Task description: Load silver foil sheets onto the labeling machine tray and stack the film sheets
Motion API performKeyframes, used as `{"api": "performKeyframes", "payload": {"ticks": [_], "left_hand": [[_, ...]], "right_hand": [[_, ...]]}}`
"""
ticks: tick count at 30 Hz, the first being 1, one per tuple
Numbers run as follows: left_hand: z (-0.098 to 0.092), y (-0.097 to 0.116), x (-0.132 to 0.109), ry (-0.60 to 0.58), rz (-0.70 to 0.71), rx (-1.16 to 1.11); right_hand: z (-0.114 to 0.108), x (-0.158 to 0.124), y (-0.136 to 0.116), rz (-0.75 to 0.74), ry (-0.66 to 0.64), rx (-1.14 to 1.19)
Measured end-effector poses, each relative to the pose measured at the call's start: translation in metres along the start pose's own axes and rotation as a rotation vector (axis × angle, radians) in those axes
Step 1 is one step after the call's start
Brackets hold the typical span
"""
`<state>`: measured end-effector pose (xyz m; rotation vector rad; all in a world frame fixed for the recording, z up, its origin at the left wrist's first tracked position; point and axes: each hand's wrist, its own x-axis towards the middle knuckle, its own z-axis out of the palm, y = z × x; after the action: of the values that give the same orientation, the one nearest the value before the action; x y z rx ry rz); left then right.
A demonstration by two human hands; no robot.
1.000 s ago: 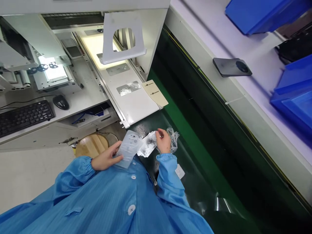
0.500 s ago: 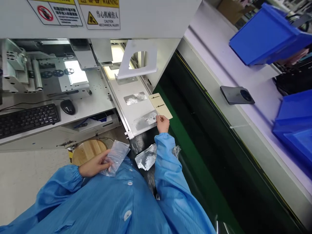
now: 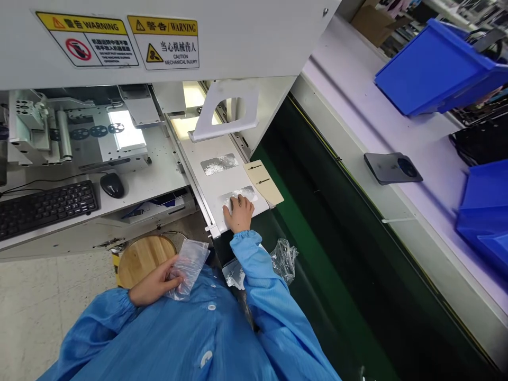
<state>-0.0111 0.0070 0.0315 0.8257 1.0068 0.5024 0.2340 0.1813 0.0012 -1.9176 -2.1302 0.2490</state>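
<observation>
My right hand (image 3: 238,212) lies open and flat on a foil sheet (image 3: 246,193), on the white machine plate (image 3: 202,190); uneven pressure could crease or shift it. My left hand (image 3: 155,280) grips one clear plastic bag (image 3: 190,270). Count: two foil sheets on the plate, the other foil sheet (image 3: 218,164) farther in; one foil piece (image 3: 234,276) beside my right sleeve (image 3: 257,270).

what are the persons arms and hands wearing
Both arms are in long sleeves of a light blue smock with fine stripes: the left sleeve and the right sleeve. Each ends in a gathered elastic cuff. The left hand and the right hand are bare, with no gloves.
</observation>
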Motion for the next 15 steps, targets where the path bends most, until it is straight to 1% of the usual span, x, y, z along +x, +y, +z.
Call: {"api": "performKeyframes", "payload": {"ticks": [3,6,10,12,13,15], "left_hand": [[0.000,0.003,0.000,0.031,0.015,-0.011],[0.000,0.002,0.002,0.029,0.013,-0.022],[0.003,0.001,0.009,-0.004,0.017,-0.054],[0.007,0.003,0.017,-0.024,0.031,-0.050],[0.010,0.004,0.022,-0.043,0.038,-0.041],[0.020,0.008,0.035,-0.101,0.052,-0.007]], "right_hand": [[-0.003,0.002,0.003,-0.003,-0.031,0.006],[-0.009,0.004,0.003,0.004,-0.056,0.022],[-0.025,-0.003,-0.001,-0.029,-0.025,0.111],[-0.038,-0.018,-0.003,-0.042,0.019,0.239],[-0.046,-0.030,-0.005,-0.049,0.032,0.333],[-0.060,-0.063,-0.007,-0.081,0.001,0.542]]}}
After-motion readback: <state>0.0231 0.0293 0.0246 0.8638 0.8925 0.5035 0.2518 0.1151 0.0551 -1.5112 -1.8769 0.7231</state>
